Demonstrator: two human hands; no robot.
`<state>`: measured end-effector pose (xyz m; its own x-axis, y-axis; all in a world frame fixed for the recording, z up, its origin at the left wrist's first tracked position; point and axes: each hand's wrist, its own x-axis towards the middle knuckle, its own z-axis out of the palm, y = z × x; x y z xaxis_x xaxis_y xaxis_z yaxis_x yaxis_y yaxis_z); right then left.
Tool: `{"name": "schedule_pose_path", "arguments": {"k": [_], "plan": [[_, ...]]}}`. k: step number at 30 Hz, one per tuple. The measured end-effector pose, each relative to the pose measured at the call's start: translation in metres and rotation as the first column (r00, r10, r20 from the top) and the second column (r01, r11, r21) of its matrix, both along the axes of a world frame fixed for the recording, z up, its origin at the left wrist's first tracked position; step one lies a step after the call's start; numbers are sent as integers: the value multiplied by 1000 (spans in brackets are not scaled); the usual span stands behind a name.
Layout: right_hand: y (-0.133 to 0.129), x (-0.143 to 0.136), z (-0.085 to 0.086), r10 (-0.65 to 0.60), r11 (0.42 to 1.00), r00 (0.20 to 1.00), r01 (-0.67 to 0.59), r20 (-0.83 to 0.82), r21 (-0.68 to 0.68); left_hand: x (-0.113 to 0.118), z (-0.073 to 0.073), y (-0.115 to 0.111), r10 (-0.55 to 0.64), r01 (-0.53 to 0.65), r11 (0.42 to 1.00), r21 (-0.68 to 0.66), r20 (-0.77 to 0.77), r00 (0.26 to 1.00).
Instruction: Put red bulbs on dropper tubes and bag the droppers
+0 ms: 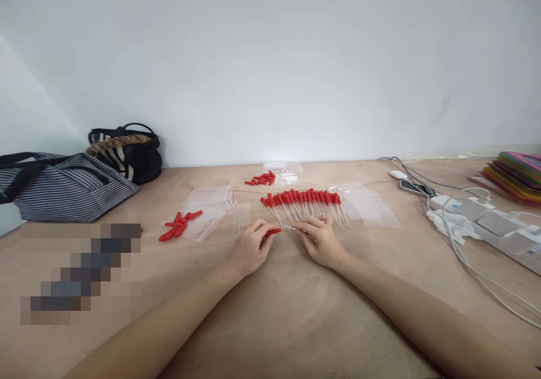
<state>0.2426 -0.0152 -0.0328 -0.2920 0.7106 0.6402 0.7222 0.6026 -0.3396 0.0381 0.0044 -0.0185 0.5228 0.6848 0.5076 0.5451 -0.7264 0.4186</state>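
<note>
My left hand (252, 248) is closed on a red rubber dropper bulb (273, 232), its end pointing right. Facing it, my right hand (320, 240) pinches a thin clear dropper tube (291, 228), whose tip lies a short gap from the bulb. Behind my hands runs a row of droppers with red bulbs (302, 196) on their upper ends. Several loose clear tubes (242, 217) lie just beyond my left hand. To the left, loose red bulbs (180, 224) are heaped beside clear zip bags (207, 210).
More red bulbs (261, 178) and a bag of tubes (287, 175) lie near the wall. Clear bags (367, 205) are at right, then a power strip (486, 221) with cables. A striped bag (76, 187) and black bag (143, 156) stand left; coloured sheets (515, 176) are stacked far right.
</note>
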Motion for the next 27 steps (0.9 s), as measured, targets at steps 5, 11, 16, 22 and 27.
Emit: {"name": "schedule_pose_path", "arguments": {"k": [5, 11, 16, 22, 27], "plan": [[-1, -10, -1, 15, 1000, 1000, -15, -8, 16, -2, -2, 0, 32, -32, 999, 24, 12, 999], [-6, -13, -1, 7, 998, 1000, -8, 13, 59, 0, 1, -2, 50, -51, 997, 56, 16, 999], [-6, -13, 0, -50, 996, 998, 47, 40, 77, -1, 1, -2, 57, -59, 994, 88, 25, 998], [-6, -13, -1, -27, 996, 1000, 26, 11, 88, -1, 3, -2, 45, -45, 995, 94, 2, 999], [-5, -12, -2, -7, 994, 1000, 5, 16, 112, -3, 1, 0, 29, -28, 986, 162, 0, 1000]]}}
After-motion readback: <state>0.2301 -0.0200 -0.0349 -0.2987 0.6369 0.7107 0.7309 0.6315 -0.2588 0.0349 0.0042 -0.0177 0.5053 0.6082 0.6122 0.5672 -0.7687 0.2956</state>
